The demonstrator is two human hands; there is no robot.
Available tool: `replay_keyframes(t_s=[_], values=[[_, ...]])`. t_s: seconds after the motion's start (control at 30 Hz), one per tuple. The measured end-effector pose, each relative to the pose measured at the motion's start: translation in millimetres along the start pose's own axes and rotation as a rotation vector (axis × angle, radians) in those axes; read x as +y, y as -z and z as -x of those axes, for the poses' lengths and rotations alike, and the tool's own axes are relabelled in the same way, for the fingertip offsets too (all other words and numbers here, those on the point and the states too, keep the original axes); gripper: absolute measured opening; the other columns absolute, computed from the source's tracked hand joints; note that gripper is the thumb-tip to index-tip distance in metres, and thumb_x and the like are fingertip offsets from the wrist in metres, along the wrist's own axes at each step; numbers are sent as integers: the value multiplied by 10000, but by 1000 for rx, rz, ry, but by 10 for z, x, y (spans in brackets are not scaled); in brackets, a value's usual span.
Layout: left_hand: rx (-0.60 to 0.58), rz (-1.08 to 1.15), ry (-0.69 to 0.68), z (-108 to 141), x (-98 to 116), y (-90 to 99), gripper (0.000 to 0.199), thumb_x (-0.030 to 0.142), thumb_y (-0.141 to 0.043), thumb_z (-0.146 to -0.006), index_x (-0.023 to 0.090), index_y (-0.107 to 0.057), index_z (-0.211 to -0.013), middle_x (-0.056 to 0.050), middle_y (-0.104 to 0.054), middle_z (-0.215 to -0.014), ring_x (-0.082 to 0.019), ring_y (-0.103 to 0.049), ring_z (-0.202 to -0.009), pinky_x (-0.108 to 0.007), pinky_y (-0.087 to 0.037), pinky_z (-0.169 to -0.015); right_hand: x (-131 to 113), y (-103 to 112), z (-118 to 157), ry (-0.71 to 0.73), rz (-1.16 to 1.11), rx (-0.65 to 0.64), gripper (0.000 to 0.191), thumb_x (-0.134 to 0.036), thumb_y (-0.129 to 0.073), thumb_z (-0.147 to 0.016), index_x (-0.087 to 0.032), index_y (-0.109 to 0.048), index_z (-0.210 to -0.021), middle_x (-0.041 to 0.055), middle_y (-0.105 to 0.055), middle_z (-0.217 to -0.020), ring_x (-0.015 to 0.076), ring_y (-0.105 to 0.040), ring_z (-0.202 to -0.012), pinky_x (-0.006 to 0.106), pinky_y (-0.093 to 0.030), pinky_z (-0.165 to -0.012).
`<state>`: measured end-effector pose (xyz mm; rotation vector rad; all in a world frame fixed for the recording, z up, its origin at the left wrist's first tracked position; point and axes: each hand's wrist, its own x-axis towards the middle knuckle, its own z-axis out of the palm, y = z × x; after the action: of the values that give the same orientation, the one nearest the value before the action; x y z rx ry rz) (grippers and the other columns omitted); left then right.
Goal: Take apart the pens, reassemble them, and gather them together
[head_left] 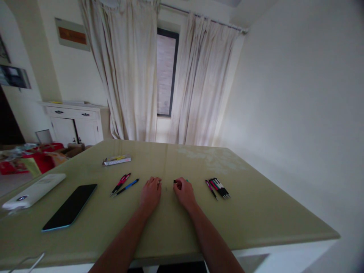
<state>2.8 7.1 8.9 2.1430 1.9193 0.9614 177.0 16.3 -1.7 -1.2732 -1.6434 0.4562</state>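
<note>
My left hand (150,192) rests on the table with its fingers curled; a small pale bit shows at the fingertips, too small to name. Facing it, my right hand (184,192) is closed around what looks like a pen (174,182): a black end sticks out on the left and bits of teal show behind the fingers. To the left of my left hand lie a blue and black pen (127,187) and red and black pens (121,183). Beyond my right hand, several pens (220,188) with black grips lie side by side, with a purple one (211,189) at their left.
On the left of the table (176,159) lie a dark-screened phone (70,206) and a white device (34,191). A small open box (117,160) with something yellow sits farther back. A white cable (36,262) lies at the near left edge. A wall rises on the right.
</note>
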Motion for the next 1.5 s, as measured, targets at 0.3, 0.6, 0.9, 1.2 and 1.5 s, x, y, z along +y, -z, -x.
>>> replay_keyframes(t_s=[0.3, 0.6, 0.9, 1.2, 1.5], values=[[-143, -95, 27, 35, 30, 30, 252, 223, -439, -923, 183, -619, -1095, -99, -666, -1067, -229, -614, -999, -336, -432, -884, 57, -101, -4, 81, 270, 1, 31, -205, -651, -793, -221, -625, -798, 39, -639, -761, 195, -579, -684, 287, -417, -665], [59, 75, 224, -30, 13, 45, 205, 351, -427, -930, 214, -503, -797, -1, -571, -702, -164, -543, -658, -267, -342, -617, 31, 268, -85, -51, 170, 425, 304, -454, -457, -946, -225, -541, -765, 28, -599, -699, 197, -524, -644, 281, -341, -633], [155, 155, 304, -110, -110, 29, 356, 310, -422, -888, 223, -312, -561, 43, -331, -538, -119, -338, -531, -267, -247, -535, 189, 363, -131, -210, 296, 536, 366, -467, -466, -899, -259, -383, -610, -14, -488, -549, 187, -403, -535, 290, -226, -544], [145, 185, 265, -120, -134, 15, 407, 301, -402, -905, 224, -306, -517, 35, -323, -515, -119, -320, -510, -273, -246, -524, 184, 376, -136, -252, 363, 536, 385, -371, -460, -842, -258, -423, -476, 26, -492, -493, 189, -354, -503, 314, -191, -534], [121, 265, 208, -144, -197, -56, 403, 324, -417, -878, 228, -258, -520, 44, -256, -523, -119, -303, -518, -275, -238, -526, 203, 375, -149, -260, 314, 491, 361, -342, -453, -783, -244, -488, -437, 48, -519, -467, 179, -366, -459, 318, -206, -496]])
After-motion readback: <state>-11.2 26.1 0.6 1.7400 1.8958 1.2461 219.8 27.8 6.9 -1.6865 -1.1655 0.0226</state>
